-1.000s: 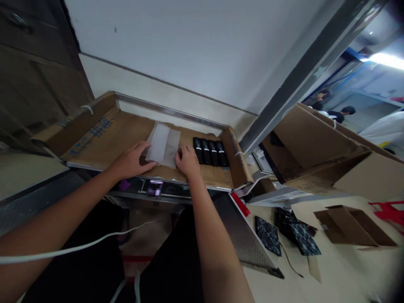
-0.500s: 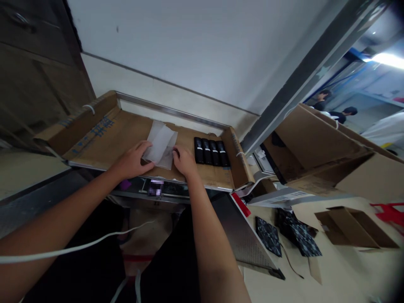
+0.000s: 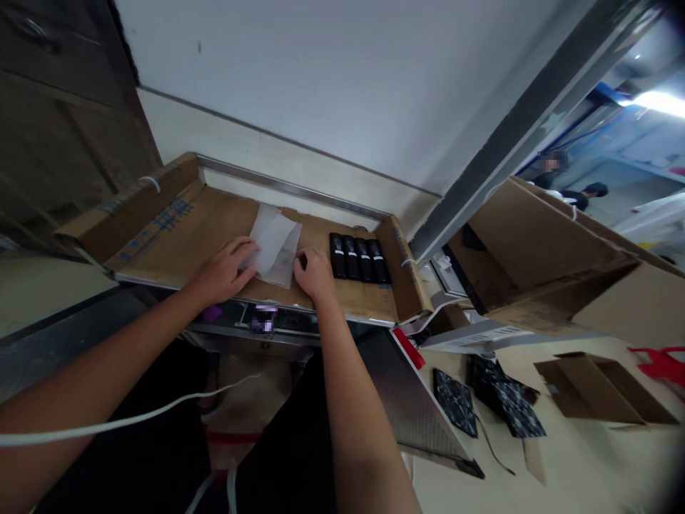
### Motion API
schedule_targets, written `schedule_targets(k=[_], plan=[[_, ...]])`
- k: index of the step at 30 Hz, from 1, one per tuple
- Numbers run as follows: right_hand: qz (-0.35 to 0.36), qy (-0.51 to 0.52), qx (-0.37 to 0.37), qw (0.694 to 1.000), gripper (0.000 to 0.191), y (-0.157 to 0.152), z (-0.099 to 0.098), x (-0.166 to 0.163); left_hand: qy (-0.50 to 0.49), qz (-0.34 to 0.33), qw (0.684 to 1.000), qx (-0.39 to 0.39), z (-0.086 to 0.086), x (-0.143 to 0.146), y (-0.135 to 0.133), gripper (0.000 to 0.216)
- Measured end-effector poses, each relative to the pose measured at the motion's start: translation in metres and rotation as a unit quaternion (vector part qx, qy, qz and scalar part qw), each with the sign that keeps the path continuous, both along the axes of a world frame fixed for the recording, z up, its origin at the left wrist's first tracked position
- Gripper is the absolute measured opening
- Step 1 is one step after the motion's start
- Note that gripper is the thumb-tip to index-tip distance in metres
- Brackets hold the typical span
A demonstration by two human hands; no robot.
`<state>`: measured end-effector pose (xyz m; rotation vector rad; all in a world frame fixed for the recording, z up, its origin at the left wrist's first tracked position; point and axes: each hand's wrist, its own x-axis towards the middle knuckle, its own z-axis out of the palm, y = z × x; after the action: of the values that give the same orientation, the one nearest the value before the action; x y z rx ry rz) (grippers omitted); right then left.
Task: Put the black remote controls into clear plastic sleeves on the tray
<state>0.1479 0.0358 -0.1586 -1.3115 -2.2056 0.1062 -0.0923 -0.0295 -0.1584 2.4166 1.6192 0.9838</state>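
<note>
Thin, translucent white plastic bags (image 3: 274, 243) lie overlapping on the cardboard lining of a shallow tray (image 3: 214, 214). My left hand (image 3: 227, 270) rests along their left edge, its fingertips touching the film and the thumb apart from the fingers. At the right edge is my right hand (image 3: 315, 273), its fingers bent and a gap between thumb and forefinger; whether it touches the film I cannot tell. Just right of that hand, several black, bottle-like items (image 3: 359, 257) with small white labels lie side by side.
Raised cardboard walls (image 3: 402, 268) edge the tray, against a white panel (image 3: 294, 71). Right of it stands a large open carton (image 3: 540, 250). Dark patterned pouches (image 3: 454, 401) and another carton (image 3: 604, 389) lie lower right. A white cable (image 3: 160, 410) crosses my left forearm. People (image 3: 554, 168) are in the background.
My left thumb has drawn back left off the lower edge of the bags. My right hand has shifted slightly right. The bags and black items stay in place.
</note>
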Motion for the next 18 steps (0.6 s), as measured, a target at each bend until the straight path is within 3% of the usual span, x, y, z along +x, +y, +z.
schedule_targets(k=[9, 14, 18], plan=[[-0.025, 0.003, 0.026, 0.999, 0.017, -0.005, 0.002, 0.001, -0.061, 0.041, 0.997, 0.012, 0.003, 0.0, -0.001, 0.049], [-0.05, 0.002, 0.024, 0.998, 0.017, -0.006, 0.002, 0.001, -0.193, 0.206, 0.955, 0.09, 0.0, -0.007, 0.001, 0.045], [-0.057, 0.015, 0.018, 0.998, 0.015, -0.005, 0.0, 0.003, -0.288, 0.234, 0.926, 0.064, -0.002, -0.01, 0.001, 0.047]])
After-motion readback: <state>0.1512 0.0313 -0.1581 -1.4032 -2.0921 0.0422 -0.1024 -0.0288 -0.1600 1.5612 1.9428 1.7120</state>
